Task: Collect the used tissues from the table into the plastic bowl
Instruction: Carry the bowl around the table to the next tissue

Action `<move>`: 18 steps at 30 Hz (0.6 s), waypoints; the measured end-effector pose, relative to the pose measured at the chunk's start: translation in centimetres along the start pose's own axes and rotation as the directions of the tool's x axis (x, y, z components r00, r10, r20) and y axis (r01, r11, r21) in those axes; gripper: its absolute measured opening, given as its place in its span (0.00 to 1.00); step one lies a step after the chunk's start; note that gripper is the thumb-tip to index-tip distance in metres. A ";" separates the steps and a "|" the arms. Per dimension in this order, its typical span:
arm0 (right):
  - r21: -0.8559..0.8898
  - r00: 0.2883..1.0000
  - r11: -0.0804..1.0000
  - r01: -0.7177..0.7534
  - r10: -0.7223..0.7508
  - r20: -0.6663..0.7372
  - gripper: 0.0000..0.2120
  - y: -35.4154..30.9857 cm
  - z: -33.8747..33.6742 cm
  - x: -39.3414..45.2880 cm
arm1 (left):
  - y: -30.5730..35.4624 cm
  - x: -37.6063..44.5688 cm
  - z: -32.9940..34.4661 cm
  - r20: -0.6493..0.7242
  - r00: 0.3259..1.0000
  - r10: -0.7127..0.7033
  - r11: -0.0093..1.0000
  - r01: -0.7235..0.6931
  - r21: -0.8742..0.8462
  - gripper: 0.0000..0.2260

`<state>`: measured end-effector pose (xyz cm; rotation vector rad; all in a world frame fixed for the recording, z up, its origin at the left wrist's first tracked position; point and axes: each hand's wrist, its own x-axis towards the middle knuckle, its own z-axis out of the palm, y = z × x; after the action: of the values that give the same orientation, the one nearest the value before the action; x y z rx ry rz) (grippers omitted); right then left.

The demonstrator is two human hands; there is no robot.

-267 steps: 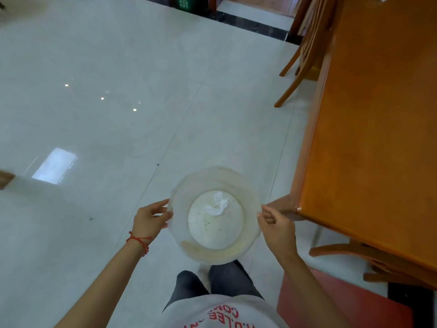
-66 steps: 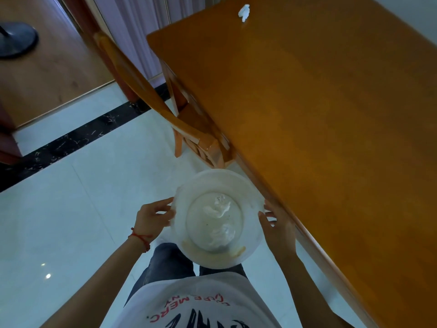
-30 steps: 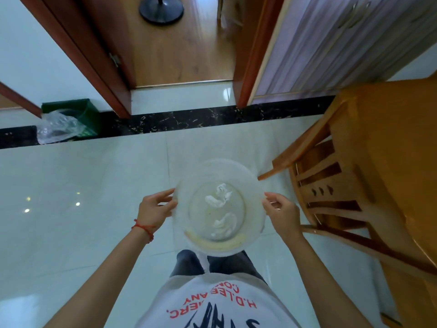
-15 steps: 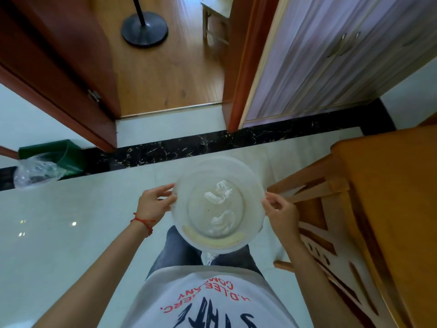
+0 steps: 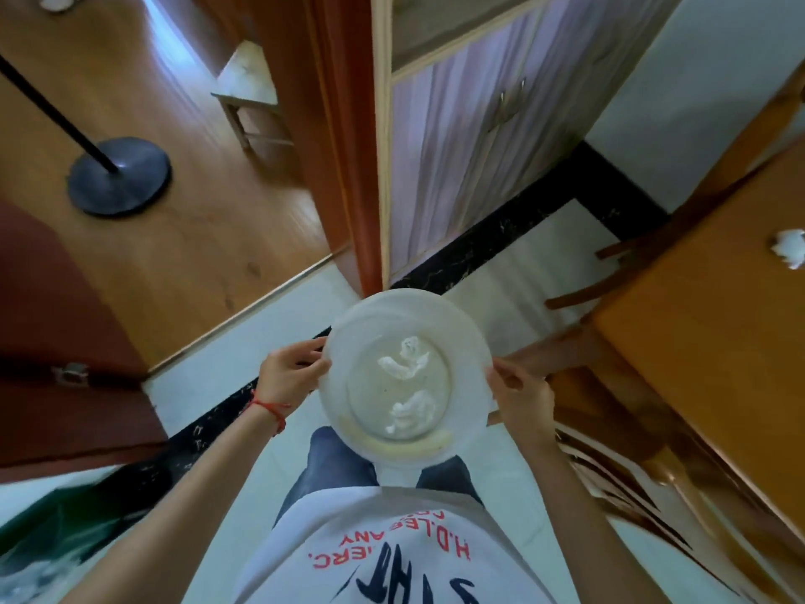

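I hold a translucent white plastic bowl [image 5: 466, 337] in front of my waist. My left hand [image 5: 289, 370] grips its left rim and my right hand [image 5: 520, 392] grips its right rim. Two crumpled white tissues lie inside: one tissue [image 5: 405, 357] toward the far side, a second tissue [image 5: 411, 411] nearer me. Another crumpled tissue [image 5: 789, 248] lies on the orange wooden table [image 5: 705, 342] at the right edge of the view, well away from both hands.
A wooden chair [image 5: 610, 385] stands between me and the table. Ahead is a purple cabinet [image 5: 470, 137] and an open doorway with a red-brown door [image 5: 56, 342]. A fan stand base [image 5: 117, 176] and a small stool [image 5: 252, 89] are beyond it. A green bin [image 5: 48, 534] sits lower left.
The view has swung left to right and closer to the doorway; the table's end with a tissue on it has come into sight at the right. Both hands still hold the bowl.
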<state>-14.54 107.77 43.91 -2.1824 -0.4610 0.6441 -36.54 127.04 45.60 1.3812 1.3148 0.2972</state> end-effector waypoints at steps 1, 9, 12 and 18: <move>0.021 1.000 1.000 -0.018 0.018 -0.023 0.09 -0.5 0.3 0.3 | 1.0 1.5 -0.2 0.021 1.000 0.019 0.999 -0.019 0.026 0.14; 0.158 0.963 0.976 -0.150 0.181 -0.199 0.10 -2.3 -0.3 3.2 | 7.3 11.8 2.7 0.250 0.968 0.033 0.984 -0.076 0.163 0.14; 0.161 0.940 0.975 -0.154 0.195 -0.280 0.10 -2.2 -1.4 5.4 | 9.6 14.6 5.6 0.315 0.948 0.035 0.980 -0.094 0.176 0.14; 0.249 0.907 0.944 -0.217 0.289 -0.306 0.11 -1.8 -4.2 12.1 | 15.0 18.9 11.4 0.452 0.887 0.090 0.955 -0.205 0.212 0.16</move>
<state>-2.55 112.60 44.05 -2.1078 0.0747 0.4159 -13.42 140.37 44.88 1.6553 0.8906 -0.0893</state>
